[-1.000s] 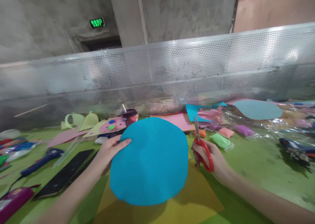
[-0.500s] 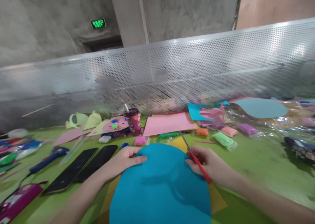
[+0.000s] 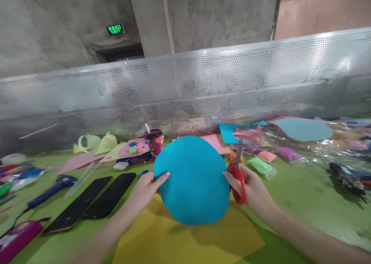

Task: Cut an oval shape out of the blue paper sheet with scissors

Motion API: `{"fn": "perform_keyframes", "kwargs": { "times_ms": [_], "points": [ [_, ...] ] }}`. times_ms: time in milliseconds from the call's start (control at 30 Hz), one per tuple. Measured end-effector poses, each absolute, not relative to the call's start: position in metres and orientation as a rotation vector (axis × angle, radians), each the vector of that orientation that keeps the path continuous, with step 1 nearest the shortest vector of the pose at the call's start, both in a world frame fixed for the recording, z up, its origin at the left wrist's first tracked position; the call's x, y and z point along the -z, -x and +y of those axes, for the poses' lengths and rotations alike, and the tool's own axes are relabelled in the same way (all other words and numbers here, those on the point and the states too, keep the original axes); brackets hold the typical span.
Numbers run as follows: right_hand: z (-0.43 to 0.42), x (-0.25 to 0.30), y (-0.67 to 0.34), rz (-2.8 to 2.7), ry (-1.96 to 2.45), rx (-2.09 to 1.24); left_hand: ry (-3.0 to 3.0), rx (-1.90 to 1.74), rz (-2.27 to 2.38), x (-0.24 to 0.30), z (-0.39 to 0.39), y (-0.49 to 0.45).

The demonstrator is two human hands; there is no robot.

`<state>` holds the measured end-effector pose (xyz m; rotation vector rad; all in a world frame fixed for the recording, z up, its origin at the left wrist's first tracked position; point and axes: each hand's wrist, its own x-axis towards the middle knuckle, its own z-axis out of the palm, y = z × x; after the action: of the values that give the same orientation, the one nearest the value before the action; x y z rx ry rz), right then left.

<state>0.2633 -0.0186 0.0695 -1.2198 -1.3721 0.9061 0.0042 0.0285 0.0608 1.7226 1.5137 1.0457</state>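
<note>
A round blue paper cutout is held upright above a yellow sheet on the green table. My left hand pinches its left edge, fingers closed on the paper. My right hand is at the cutout's right edge and grips red-handled scissors, blades pointing up and closed as far as I can see.
Two black phones lie to the left, with pens and a purple case. Behind stand a small purple cup, pink paper, clay packets and plastic bags. A perforated metal barrier runs along the table's far edge.
The blue cutout was lowered flat toward the table half a second ago and is now raised upright again. The scissors swung from slanted to pointing up.
</note>
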Motion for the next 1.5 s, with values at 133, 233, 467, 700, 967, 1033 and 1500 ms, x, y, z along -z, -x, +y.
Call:
{"fn": "perform_keyframes", "kwargs": {
  "times_ms": [133, 233, 467, 700, 967, 1033, 1500],
  "points": [
    [-0.016, -0.066, -0.265, -1.357, 1.209, -1.008, -1.687, -1.235, 1.525, -0.066, 0.029, 0.001],
    [-0.012, -0.063, -0.268, -1.385, 1.265, -1.001, -1.667, -1.335, 1.51, -0.069, 0.026, 0.003],
    [-0.015, -0.058, -0.264, -1.503, 1.296, -1.093, -1.628, -1.361, 1.489, -0.069, 0.018, -0.002],
    [-0.021, -0.06, -0.26, -1.532, 1.328, -1.021, -1.591, -1.344, 1.489, -0.069, 0.016, -0.004],
    [-0.021, -0.062, -0.26, -1.536, 1.371, -0.996, -1.575, -1.38, 1.451, -0.069, 0.016, -0.004],
    [-0.021, -0.063, -0.259, -1.531, 1.366, -1.01, -1.576, -1.383, 1.445, -0.071, 0.016, -0.003],
    [-0.025, -0.065, -0.258, -1.533, 1.31, -1.045, -1.619, -1.275, 1.568, -0.07, 0.013, -0.004]
  ]
}}
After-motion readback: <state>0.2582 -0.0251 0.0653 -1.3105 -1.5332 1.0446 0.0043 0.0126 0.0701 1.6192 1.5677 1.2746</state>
